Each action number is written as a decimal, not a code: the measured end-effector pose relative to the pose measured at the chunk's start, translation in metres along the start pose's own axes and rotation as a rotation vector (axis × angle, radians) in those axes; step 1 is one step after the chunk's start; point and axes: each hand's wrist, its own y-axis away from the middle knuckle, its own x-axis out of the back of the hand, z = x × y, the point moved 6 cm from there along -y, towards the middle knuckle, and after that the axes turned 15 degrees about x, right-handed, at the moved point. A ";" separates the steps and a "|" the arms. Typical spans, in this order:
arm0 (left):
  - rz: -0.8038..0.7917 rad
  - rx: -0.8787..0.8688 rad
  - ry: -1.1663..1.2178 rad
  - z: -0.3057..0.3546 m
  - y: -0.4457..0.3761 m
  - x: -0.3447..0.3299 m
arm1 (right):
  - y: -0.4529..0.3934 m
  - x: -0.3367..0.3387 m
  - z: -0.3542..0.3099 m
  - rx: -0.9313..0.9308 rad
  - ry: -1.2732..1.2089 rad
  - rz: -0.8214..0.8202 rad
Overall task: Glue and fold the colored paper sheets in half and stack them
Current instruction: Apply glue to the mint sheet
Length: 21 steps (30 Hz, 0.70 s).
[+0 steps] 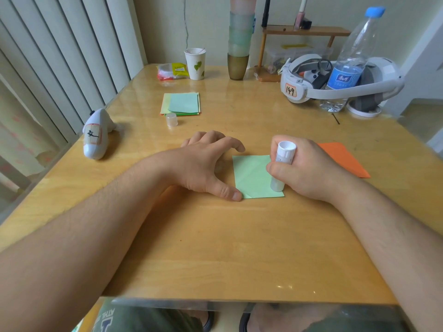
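Note:
A light green paper sheet (253, 176) lies flat in the middle of the table. My right hand (309, 168) grips a white glue stick (282, 159), its lower end down on the sheet's right part. My left hand (206, 161) rests beside the sheet's left edge, fingers spread, thumb tip touching the near left corner. A stack of colored sheets (181, 103) sits farther back, pale blue-green on top. An orange sheet (342, 159) lies to the right, partly behind my right hand. The glue cap (171, 120) stands in front of the stack.
A white controller (97, 134) lies at the left edge. At the back stand a paper cup (195, 63), a tall stack of cups (239, 41), a wooden shelf (304, 32), a white headset (335, 80) and a water bottle (350, 61).

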 end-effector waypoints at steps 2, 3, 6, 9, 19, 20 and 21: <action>0.001 -0.003 0.004 0.000 0.000 0.000 | 0.000 0.002 0.000 0.013 0.002 0.023; 0.002 -0.007 0.004 0.000 0.000 0.000 | 0.000 0.003 0.000 0.019 -0.013 0.044; -0.013 -0.016 0.013 -0.001 0.000 0.000 | 0.000 0.007 -0.001 0.047 -0.162 0.147; -0.055 -0.001 0.122 -0.009 -0.004 0.003 | -0.002 0.003 -0.008 0.073 -0.264 0.199; 0.036 0.042 0.319 -0.020 -0.017 0.006 | -0.006 -0.020 -0.021 0.062 -0.161 0.084; 0.041 0.046 0.300 -0.019 -0.016 0.005 | -0.006 -0.021 -0.021 0.064 -0.157 0.076; 0.047 0.047 0.286 -0.019 -0.016 0.005 | -0.006 -0.023 -0.022 0.063 -0.155 0.068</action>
